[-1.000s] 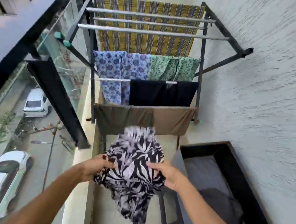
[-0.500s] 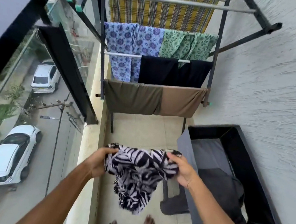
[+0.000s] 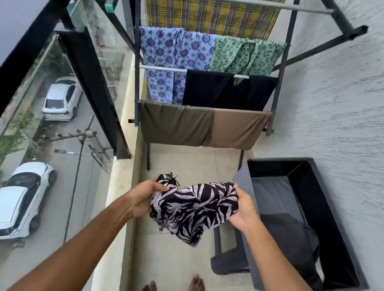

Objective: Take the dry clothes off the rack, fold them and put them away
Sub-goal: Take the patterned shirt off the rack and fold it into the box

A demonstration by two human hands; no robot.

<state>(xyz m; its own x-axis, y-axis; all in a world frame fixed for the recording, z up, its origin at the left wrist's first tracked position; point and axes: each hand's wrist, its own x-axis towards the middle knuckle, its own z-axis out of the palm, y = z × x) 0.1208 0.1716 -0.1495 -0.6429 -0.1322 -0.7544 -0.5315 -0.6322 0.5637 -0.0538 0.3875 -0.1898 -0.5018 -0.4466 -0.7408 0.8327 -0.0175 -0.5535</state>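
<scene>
Two hands' fingers clamped on bunched black-and-white leaf-print garment, left hand, right hand

Leaf-print garment: black-and-white, bunched, you held it in mid-air between left hand and right hand, lower edge drooping | Rack: upright, bore plaid sheet, blue cloth, green cloth, black cloth, olive cloth, tan cloth | Bin: open, beside your right hand.

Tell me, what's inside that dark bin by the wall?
A dark cloth lies in the near half of the bin; the far half shows bare grey lining. Whatever lies under the cloth is hidden.
</scene>
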